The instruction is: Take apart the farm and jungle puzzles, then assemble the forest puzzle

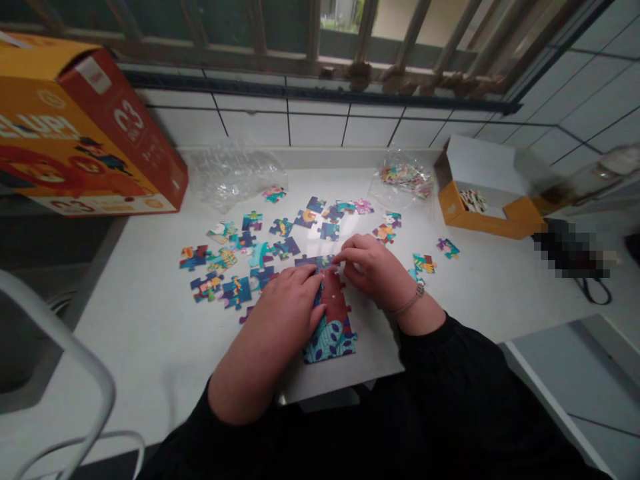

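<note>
A partly joined jigsaw puzzle (pixel 334 303) lies flat on the white counter, with a red-brown strip and teal leaves at its near end. My left hand (pixel 293 293) rests over its left side, fingers laid on the pieces and thumb apart, covering part of it. At the puzzle's far right corner, my right hand (pixel 373 267) has thumb and forefinger pinched at a dark blue puzzle piece (pixel 327 259); the fingertips partly hide that piece. Several loose puzzle pieces (pixel 237 291) are scattered to the left of and beyond the joined part.
An orange box (pixel 160 147) stands at the back left beside crumpled clear plastic (pixel 233 177). At the back right are a bag of pieces (pixel 406 179) and an open small box (pixel 493 217). A white tube (pixel 95 360) curves at the left, near a sink (pixel 35 373).
</note>
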